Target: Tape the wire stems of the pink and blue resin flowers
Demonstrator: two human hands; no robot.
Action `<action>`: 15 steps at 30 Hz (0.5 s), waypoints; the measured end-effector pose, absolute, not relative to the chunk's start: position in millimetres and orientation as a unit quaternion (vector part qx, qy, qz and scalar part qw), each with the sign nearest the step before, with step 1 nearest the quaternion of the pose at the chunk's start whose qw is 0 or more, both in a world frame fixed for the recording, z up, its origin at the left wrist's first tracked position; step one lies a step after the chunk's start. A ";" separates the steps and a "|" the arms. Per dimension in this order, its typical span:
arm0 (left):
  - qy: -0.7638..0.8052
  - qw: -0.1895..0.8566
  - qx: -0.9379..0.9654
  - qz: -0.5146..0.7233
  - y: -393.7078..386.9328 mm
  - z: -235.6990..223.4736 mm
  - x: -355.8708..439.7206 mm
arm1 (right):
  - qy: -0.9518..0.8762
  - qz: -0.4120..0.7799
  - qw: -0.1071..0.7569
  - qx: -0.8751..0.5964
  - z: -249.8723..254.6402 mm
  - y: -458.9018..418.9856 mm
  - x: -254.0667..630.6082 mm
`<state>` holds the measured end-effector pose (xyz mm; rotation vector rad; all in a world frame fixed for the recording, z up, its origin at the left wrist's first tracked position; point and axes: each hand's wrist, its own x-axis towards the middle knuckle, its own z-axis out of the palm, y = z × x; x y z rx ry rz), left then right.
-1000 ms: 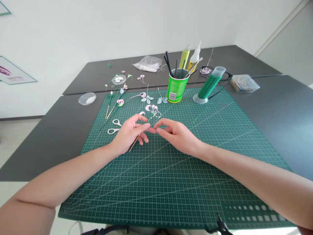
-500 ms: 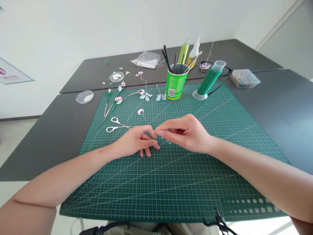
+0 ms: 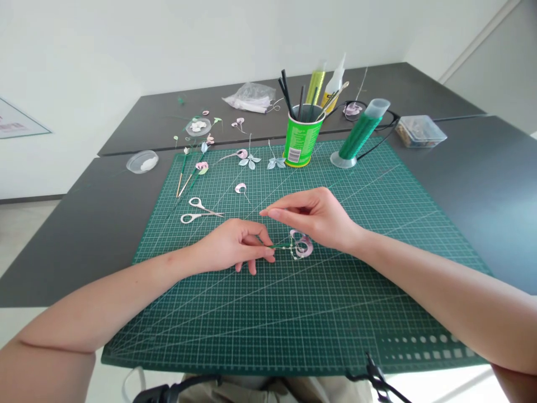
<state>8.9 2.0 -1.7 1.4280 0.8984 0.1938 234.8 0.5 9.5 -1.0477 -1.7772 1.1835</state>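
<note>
Right of the scissors (image 3: 215,214), the pink flower (image 3: 308,249) looks light and fragile, best held by its seemingly stiffer green stem (image 3: 282,245), which the left hand (image 3: 235,246) pinches; the right hand's (image 3: 323,218) narrow pinch hides whether it holds anything.

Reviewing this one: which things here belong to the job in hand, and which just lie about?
Likely in the job:
- pink flower, stem in the left hand
- right hand, fingers pinched
- cutting mat

Apparently lying about:
- scissors
- green can
- clear box
- white bottle
</note>
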 end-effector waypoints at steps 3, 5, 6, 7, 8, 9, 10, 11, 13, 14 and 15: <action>0.397 0.655 0.636 0.098 2.6 -1.4 8.7 | -0.689 0.453 0.374 -0.425 6.4 2.9 234.7; 0.393 0.651 0.638 0.117 2.8 -1.1 9.0 | -0.684 0.456 0.371 -0.431 4.0 5.1 235.0; 0.391 0.649 0.640 0.128 2.8 -0.8 9.3 | -0.680 0.461 0.369 -0.434 2.9 6.5 235.3; 0.388 0.645 0.643 0.141 2.7 -0.4 9.8 | -0.674 0.470 0.368 -0.435 2.0 8.1 235.8; 0.386 0.639 0.648 0.153 2.5 0.1 10.2 | -0.665 0.482 0.369 -0.434 1.4 10.0 236.4; 0.384 0.630 0.654 0.165 2.3 0.8 10.6 | -0.654 0.497 0.373 -0.432 1.0 12.0 237.1; 0.384 0.621 0.661 0.175 2.0 1.6 10.9 | -0.641 0.512 0.376 -0.431 0.9 14.1 237.8; 0.384 0.610 0.668 0.186 1.9 2.4 11.0 | -0.628 0.526 0.380 -0.430 0.7 16.0 238.4; 0.385 0.584 0.684 0.207 2.1 3.7 10.6 | -0.607 0.543 0.381 -0.437 0.2 19.5 239.5; 0.386 0.571 0.691 0.218 2.4 4.0 10.1 | -0.600 0.547 0.380 -0.443 -0.3 20.8 239.9; 0.387 0.556 0.699 0.229 2.8 3.9 9.5 | -0.597 0.547 0.379 -0.449 -1.0 21.9 240.1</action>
